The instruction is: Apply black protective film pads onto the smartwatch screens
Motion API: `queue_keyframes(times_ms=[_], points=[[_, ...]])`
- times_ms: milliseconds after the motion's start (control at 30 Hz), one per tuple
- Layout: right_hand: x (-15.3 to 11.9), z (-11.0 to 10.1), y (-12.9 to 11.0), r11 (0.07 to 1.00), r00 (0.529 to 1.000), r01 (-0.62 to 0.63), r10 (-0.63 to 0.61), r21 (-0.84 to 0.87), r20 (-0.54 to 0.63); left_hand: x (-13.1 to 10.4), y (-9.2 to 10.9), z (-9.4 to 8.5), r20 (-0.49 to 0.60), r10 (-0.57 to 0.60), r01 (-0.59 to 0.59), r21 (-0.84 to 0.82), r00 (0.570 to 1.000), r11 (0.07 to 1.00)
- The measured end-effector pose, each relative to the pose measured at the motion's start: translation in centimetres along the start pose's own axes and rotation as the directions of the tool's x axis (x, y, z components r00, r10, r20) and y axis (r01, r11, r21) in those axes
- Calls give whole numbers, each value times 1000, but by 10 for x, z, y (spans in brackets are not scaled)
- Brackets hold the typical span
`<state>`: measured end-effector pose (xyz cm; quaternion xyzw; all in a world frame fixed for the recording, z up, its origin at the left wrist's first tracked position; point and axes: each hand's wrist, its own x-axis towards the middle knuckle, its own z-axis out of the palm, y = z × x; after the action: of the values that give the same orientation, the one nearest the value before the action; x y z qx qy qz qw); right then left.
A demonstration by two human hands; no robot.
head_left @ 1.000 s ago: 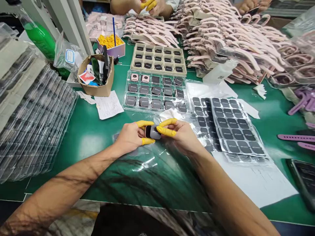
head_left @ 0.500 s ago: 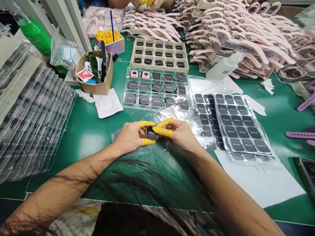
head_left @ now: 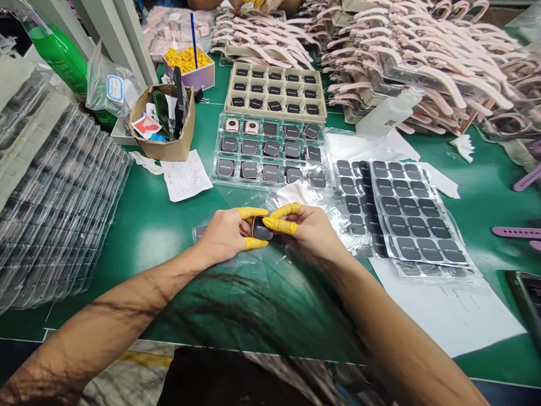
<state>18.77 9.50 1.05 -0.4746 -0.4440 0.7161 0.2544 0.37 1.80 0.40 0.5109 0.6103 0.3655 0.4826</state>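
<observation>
A small dark square watch case (head_left: pixel 261 228) with pale lettering on its face is held above the green table. My left hand (head_left: pixel 226 234) grips its left side, with yellow covers on the fingertips. From the right, my right hand (head_left: pixel 306 228), also in yellow finger covers, pinches its upper right edge. Beyond the hands lies a clear tray (head_left: pixel 214 172) of dark square pieces, two of its cells showing pink-framed watches. Behind that stands a beige tray (head_left: pixel 229 101) with more dark pieces. Sheets of dark square stickers (head_left: pixel 409 207) lie to the right.
Stacked clear trays (head_left: pixel 54 192) rise at the left. A cardboard box (head_left: pixel 167 148) of small items stands near a box of yellow finger covers (head_left: pixel 186 58). Pink straps (head_left: pixel 414 62) are piled at the back right, by a white bottle (head_left: pixel 386 114). A person's hands show at the top.
The view has shifted very slightly. Both my hands keep the same hold on the watch case, and the person's hands at the top have moved a little.
</observation>
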Motion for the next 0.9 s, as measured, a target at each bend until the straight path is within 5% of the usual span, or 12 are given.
queue_keyframes(times_ms=[400, 533, 633, 700, 767, 833, 900], points=[[2, -2, 4, 998, 999, 27, -25, -64, 20, -1, 1, -1, -6, 1, -1, 15, 1000, 1000], [4, -3, 9, 982, 991, 128, -132, -138, -17, 1, -1, 1, -19, -15, 15, 4, 1000, 1000], [5, -4, 17, 936, 944, 247, -292, -252, -156, 0, 0, 0, -30, -68, 61, -179, 997, 982], [5, -3, 23, 805, 860, 393, -493, -443, -132, -3, 5, -4, -82, -99, 59, -392, 992, 918], [5, 1, 28, 527, 751, 572, -644, -628, 144, -4, 15, -11, -154, -74, -19, -529, 985, 848], [6, 6, 31, 207, 630, 707, -620, -676, 468, 8, 29, -19, -182, 58, -139, -474, 982, 869], [7, 12, 30, -19, 555, 742, -544, -670, 630, 41, 46, -26, -141, 248, -274, -210, 958, 938]])
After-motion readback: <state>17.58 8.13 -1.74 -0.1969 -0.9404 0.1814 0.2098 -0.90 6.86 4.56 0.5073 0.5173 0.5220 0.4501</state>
